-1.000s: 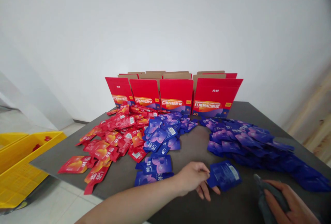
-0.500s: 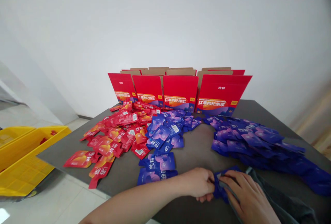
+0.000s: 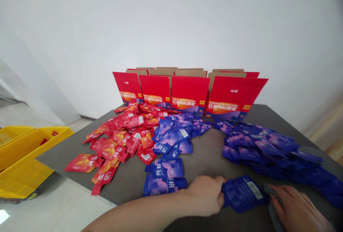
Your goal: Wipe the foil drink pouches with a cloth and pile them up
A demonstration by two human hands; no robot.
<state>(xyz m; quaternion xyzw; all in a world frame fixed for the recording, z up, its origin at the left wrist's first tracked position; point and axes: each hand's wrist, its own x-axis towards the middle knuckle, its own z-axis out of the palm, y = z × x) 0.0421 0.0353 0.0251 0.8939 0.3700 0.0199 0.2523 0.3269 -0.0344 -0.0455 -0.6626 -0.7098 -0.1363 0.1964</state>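
My left hand (image 3: 205, 194) is closed on the left edge of a blue sachet (image 3: 243, 192) that lies near the front edge of the dark grey table (image 3: 206, 153). My right hand (image 3: 297, 210) rests just right of that sachet, fingers curled over a grey cloth (image 3: 273, 207). Two more blue sachets (image 3: 164, 176) lie left of my left hand. A long spread of blue sachets (image 3: 268, 146) covers the right side of the table. A heap of red sachets (image 3: 120, 139) covers the left side, with a smaller blue heap (image 3: 174, 132) beside it.
A row of open red cartons (image 3: 187, 94) stands along the table's far edge against a white wall. Yellow plastic crates (image 3: 24, 157) sit on the floor at the left. A wooden surface (image 3: 329, 132) shows at the far right.
My right hand, which was on the blue sachet half a second ago, has drawn back to the right with the cloth. The sachet's face now shows, still held at its left edge.
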